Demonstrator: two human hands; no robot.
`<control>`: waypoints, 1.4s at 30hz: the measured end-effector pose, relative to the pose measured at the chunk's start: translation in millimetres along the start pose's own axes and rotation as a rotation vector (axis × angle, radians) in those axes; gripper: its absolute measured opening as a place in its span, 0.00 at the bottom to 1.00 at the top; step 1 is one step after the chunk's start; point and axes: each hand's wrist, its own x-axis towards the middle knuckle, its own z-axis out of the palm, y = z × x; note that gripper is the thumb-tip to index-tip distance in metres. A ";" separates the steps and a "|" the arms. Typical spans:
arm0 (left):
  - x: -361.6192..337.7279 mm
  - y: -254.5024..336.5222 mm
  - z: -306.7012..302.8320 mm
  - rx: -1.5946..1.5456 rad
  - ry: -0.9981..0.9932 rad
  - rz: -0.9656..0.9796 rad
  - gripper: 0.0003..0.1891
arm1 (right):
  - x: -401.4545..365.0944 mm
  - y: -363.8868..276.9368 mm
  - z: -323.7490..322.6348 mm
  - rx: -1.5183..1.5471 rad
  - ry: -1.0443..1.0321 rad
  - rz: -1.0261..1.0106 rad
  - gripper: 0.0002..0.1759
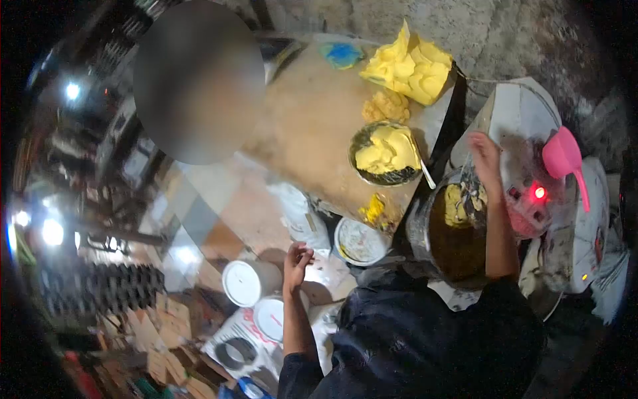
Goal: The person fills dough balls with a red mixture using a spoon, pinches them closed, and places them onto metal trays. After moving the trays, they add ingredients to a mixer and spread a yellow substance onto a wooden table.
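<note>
My right hand is raised over the edge of a stand mixer, its fingers loosely bent with nothing visible in them. Below that forearm is a large metal mixing bowl holding brownish liquid and a yellow lump around the mixer's beater. My left hand hangs in the air above white lidded buckets, fingers loosely curled and apart, holding nothing visible. On the table stands a bowl of yellow cream with a spatula handle leaning over its rim.
Yellow plastic wrapping, a yellow-orange clump and a blue crumpled item lie on the table. A pink dipper rests on the machine near a red light. White buckets stand on the floor. Another person is across the table, blurred.
</note>
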 end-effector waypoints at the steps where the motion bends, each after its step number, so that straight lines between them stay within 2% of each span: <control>1: 28.1 21.0 3.3 -0.029 -0.056 0.085 0.22 | 4.0 -17.7 25.8 0.072 -0.138 0.016 0.11; 3: 88.8 45.9 6.6 -0.013 -0.124 0.165 0.24 | 31.2 21.6 73.9 0.228 -0.257 0.084 0.15; 4: 120.0 64.9 17.1 -0.067 -0.146 0.223 0.26 | 50.7 22.5 95.0 0.260 -0.254 0.346 0.17; 5: 150.7 80.7 30.8 -0.130 -0.167 0.275 0.28 | 72.9 27.1 109.9 0.411 -0.262 0.501 0.22; 6: 183.2 94.3 45.3 -0.132 -0.194 0.275 0.28 | 97.2 45.1 128.6 0.401 -0.250 0.632 0.26; 7: 218.1 106.3 63.0 -0.267 -0.309 0.209 0.30 | 120.8 39.9 140.7 0.292 -0.307 0.774 0.36; 8: 252.4 116.7 80.4 -0.399 -0.420 0.135 0.33 | 136.5 61.3 161.0 0.317 -0.277 0.923 0.42; 9: 288.0 122.2 100.6 -0.407 -0.419 0.003 0.35 | 150.5 64.8 173.5 0.303 -0.343 1.040 0.47; 10: 322.7 125.0 124.5 -0.415 -0.415 -0.132 0.37 | 161.2 65.2 182.6 0.207 -0.360 1.027 0.47; 12: 373.8 134.6 174.5 -0.330 -0.345 -0.271 0.39 | 175.9 69.2 196.3 0.105 -0.357 1.039 0.46; 13: 393.3 134.5 194.7 -0.328 -0.371 -0.288 0.39 | 186.2 72.5 199.8 0.037 -0.384 1.061 0.45; 15: 429.7 130.5 235.4 -0.068 -0.377 -0.329 0.39 | 200.4 82.9 211.6 -0.048 -0.377 1.093 0.44; 16: 445.5 120.9 257.8 -0.075 -0.405 -0.339 0.39 | 200.4 87.3 220.5 0.063 -0.325 0.992 0.42; 17: 464.6 101.8 279.1 -0.136 -0.389 -0.265 0.39 | 202.5 94.9 227.4 0.166 -0.281 0.885 0.41; 18: 477.5 88.0 291.7 -0.199 -0.361 -0.195 0.38 | 215.8 176.6 251.2 -0.005 -0.285 0.924 0.39; 19: 483.1 89.5 295.3 -0.207 -0.371 -0.208 0.38 | 218.5 192.8 257.8 -0.018 -0.280 0.935 0.39; 21: 481.6 112.3 296.8 0.083 -0.502 -0.273 0.37 | 223.1 208.2 269.6 -0.070 -0.364 0.633 0.41; 22: 474.8 120.3 302.5 0.052 -0.437 -0.303 0.34 | 222.6 127.4 263.6 -0.111 -0.348 0.766 0.40; 23: 480.9 116.4 307.3 0.048 -0.454 -0.315 0.34 | 224.9 131.7 267.1 -0.125 -0.339 0.781 0.40; 25: 489.5 107.0 311.9 0.087 -0.427 -0.427 0.32 | 219.9 156.2 270.6 -0.347 -0.310 0.776 0.41; 26: 485.2 118.9 308.0 0.026 -0.471 -0.399 0.30 | 215.8 177.6 278.3 -0.466 -0.248 0.778 0.43; 27: 482.0 124.5 303.4 0.028 -0.480 -0.399 0.30 | 217.0 160.1 276.3 -0.470 -0.239 0.782 0.43; 29: 478.8 135.2 296.3 -0.053 -0.549 -0.415 0.28 | 220.4 127.2 274.2 -0.381 -0.356 0.738 0.45; 30: 491.8 120.3 296.5 -0.215 -0.616 -0.431 0.26 | 220.4 128.5 281.2 -0.375 -0.343 0.744 0.45; 31: 504.0 104.5 295.4 -0.201 -0.625 -0.434 0.26 | 219.4 130.6 289.6 -0.507 -0.261 0.626 0.43; 32: 503.5 106.6 291.6 -0.342 -0.660 -0.354 0.26 | 216.7 130.6 296.7 -0.636 -0.178 0.509 0.42; 33: 498.9 110.4 286.8 -0.479 -0.691 -0.277 0.25 | 213.2 116.0 300.7 -0.626 -0.168 0.525 0.42; 34: 488.6 126.7 279.7 -0.455 -0.701 -0.282 0.25 | 212.9 84.9 300.5 -0.588 -0.101 0.461 0.41; 36: 450.9 181.7 267.2 -0.189 -0.610 -0.084 0.24 | 207.0 27.5 281.8 -0.540 -0.019 0.405 0.40; 37: 433.9 198.9 266.1 -0.167 -0.622 -0.087 0.24 | 201.7 -0.4 268.5 -0.470 0.081 0.271 0.40; 38: 416.2 213.6 267.7 -0.166 -0.593 0.028 0.24 | 195.9 -27.0 252.6 -0.405 0.184 0.142 0.40; 39: 393.0 226.4 269.2 -0.161 -0.569 0.133 0.24 | 186.4 -52.9 233.8 -0.491 0.227 0.180 0.38; 41: 325.6 252.9 279.3 -0.317 -0.724 0.159 0.24 | 156.9 -87.9 187.0 -0.497 0.336 0.047 0.32; 42: 279.6 274.0 278.7 -0.262 -0.804 0.105 0.24 | 138.4 -112.0 158.7 -0.523 0.286 0.096 0.32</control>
